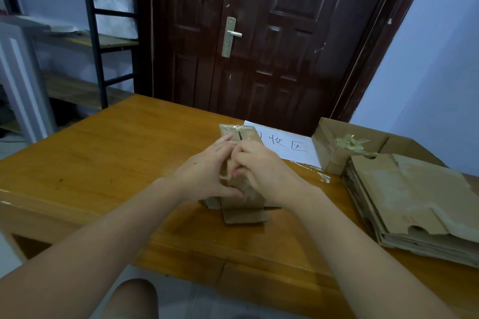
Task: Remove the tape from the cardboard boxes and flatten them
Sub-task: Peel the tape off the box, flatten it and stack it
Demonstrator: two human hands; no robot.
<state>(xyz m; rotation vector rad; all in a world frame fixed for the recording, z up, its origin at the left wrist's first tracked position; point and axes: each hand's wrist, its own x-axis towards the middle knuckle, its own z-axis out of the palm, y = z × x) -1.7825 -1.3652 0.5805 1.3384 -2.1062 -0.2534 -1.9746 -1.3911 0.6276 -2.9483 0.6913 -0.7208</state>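
1. Presently I see both bare hands together at the middle of the wooden table (108, 153), closed on a small brown cardboard box (242, 195) that stands upright between them.
2. My left hand (207, 175) wraps the box's left side, its thumb lying across the near face low down; the fingers are curled round the cardboard.
3. My right hand (261, 168) presses on the box from the right, knuckles up, fingertips (237, 169) bunched against the left hand's fingers. They seem to pinch at something on the near face; I cannot tell whether tape is between them.
4. Above the hands, the box's far end shows two closed flaps with a strip of clear shiny tape (233, 128) across the seam.
5. Below the hands, a loose flap (245, 216) of the same box lies flat on the table toward me.
6. Just beyond the right hand lies a white paper sheet with handwritten characters (283, 144), partly hidden by the box.
7. Right of the right hand, well apart, sits an open brown cardboard carton (329, 142) holding a crumpled wad of yellowish tape (350, 144).
8. Nearer to me on that side, touching the carton, is a stack of flattened brown cardboard boxes (414, 204).
9. Behind the table stands a dark brown panelled door (272, 33).
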